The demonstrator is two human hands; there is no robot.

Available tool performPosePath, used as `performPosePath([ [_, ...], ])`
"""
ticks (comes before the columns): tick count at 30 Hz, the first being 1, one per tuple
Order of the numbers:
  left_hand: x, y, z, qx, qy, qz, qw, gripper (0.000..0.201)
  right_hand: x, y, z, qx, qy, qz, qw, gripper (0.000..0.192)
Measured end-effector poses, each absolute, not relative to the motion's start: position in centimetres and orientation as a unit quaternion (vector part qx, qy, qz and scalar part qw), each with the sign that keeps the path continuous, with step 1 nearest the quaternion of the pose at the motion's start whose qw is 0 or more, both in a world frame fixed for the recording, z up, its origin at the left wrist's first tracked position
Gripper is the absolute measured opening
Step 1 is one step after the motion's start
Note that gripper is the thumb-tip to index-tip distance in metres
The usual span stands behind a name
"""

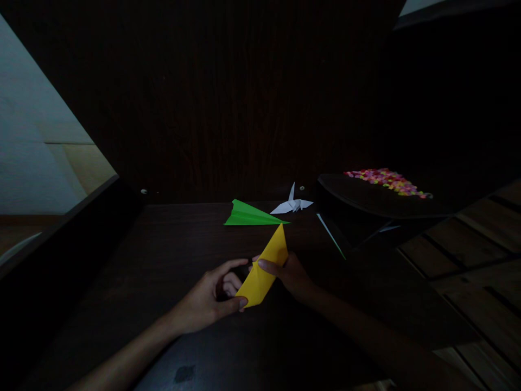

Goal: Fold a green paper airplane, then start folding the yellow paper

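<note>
A folded piece of yellow paper, shaped like a long diamond, is held up above the dark table, slanting from lower left to upper right. My left hand pinches its lower left end between thumb and fingers. On its right side, my right hand grips it, with the thumb laid across the front near the middle. Just beyond the yellow paper lies a green paper plane, its nose pointing right. Beside that plane rests a white origami crane. Some right-hand fingers are hidden behind the yellow paper.
A dark wooden panel rises at the back of the table. To the right, a dark rounded surface bears a heap of small colourful pieces. A thin pale strip lies near the table's right side. Wooden slats show further right.
</note>
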State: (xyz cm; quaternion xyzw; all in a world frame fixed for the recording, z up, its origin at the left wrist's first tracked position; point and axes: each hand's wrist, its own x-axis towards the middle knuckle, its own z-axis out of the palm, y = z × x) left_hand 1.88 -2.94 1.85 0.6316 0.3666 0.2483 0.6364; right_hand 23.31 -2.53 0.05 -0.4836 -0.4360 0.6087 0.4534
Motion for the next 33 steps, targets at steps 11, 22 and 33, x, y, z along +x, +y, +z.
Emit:
performPosePath([
  [11, 2.8, -3.4, 1.2, 0.555, 0.331, 0.204, 0.735, 0.024, 21.8, -4.2, -0.5, -0.526, -0.459, 0.558, 0.449, 0.033],
  [22, 3.6, -4.3, 1.5, 0.527, 0.339, 0.2, 0.753, 0.027, 20.4, -5.8, -0.5, -0.528, -0.467, 0.549, 0.449, 0.032],
  [33, 3.0, -3.8, 1.0, 0.49, 0.324, 0.17, 0.792, 0.03, 20.8, -4.8, -0.6, -0.51, -0.469, 0.579, 0.429, 0.051],
])
